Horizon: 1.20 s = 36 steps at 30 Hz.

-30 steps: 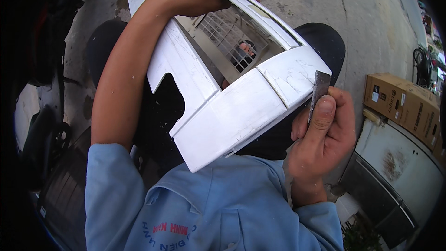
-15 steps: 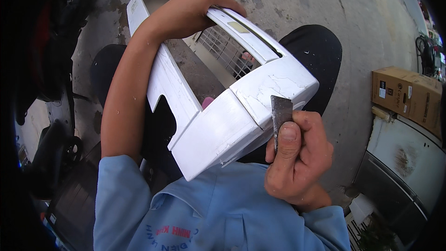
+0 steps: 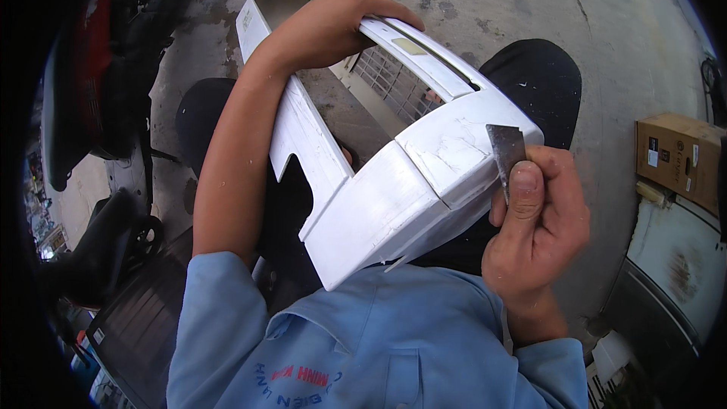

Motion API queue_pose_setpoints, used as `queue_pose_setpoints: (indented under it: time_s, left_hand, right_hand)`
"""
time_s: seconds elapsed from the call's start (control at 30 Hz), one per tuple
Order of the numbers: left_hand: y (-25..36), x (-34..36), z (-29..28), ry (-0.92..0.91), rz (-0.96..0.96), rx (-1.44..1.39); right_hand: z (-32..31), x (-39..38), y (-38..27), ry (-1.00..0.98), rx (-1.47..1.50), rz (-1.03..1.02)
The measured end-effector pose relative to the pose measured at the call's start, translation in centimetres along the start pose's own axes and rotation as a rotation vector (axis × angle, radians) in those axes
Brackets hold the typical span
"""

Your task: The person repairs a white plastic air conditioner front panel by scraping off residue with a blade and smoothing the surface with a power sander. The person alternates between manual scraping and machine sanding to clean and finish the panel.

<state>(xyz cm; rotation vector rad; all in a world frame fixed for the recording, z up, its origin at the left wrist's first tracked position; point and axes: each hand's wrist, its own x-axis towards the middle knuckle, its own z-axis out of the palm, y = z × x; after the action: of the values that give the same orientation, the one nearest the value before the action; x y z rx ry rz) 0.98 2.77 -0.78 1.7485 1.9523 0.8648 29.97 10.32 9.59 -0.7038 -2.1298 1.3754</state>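
The person's right hand (image 3: 539,220) pinched a dark flat piece (image 3: 506,153) right of centre, the left hand (image 3: 333,26) gripped the upper rim of a white casing (image 3: 379,216) mid-frame, and a cardboard box (image 3: 674,159), contents hidden, sat far right.

R hand (image 3: 539,223), white housing (image 3: 371,201) blocks its L, knee (image 3: 538,91) blocks fwd, passable gap to R, then carton (image 3: 666,163)

To your right you have a brown cardboard box (image 3: 681,163) near a brown-stained white appliance (image 3: 657,238); to your left, a red-and-black motorbike (image 3: 92,76); ahead of you, cracked concrete ground (image 3: 522,0)
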Motion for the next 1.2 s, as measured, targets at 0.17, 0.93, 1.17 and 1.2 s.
queue_pose_setpoints:
  time_s: [0.17, 0.93, 1.17, 1.2]
  left_hand:
    - [0.1, 0.0, -0.2, -0.021, -0.026, -0.009]
    - [3.3, 0.3, -3.2, -0.138, -0.141, -0.134]
    - [2.7, -0.2, -3.3, -0.181, -0.173, -0.164]
    - [2.7, -0.2, -3.3, -0.172, -0.165, -0.164]
  right_hand:
    - [-0.4, -1.5, 0.9, -0.145, -0.094, -0.265]
    - [-3.7, 1.8, 3.8, -0.124, -0.075, -0.368]
    - [-3.7, 1.5, 2.6, -0.151, -0.270, -0.507]
    - [-3.5, 1.2, 2.2, -0.132, -0.275, -0.509]
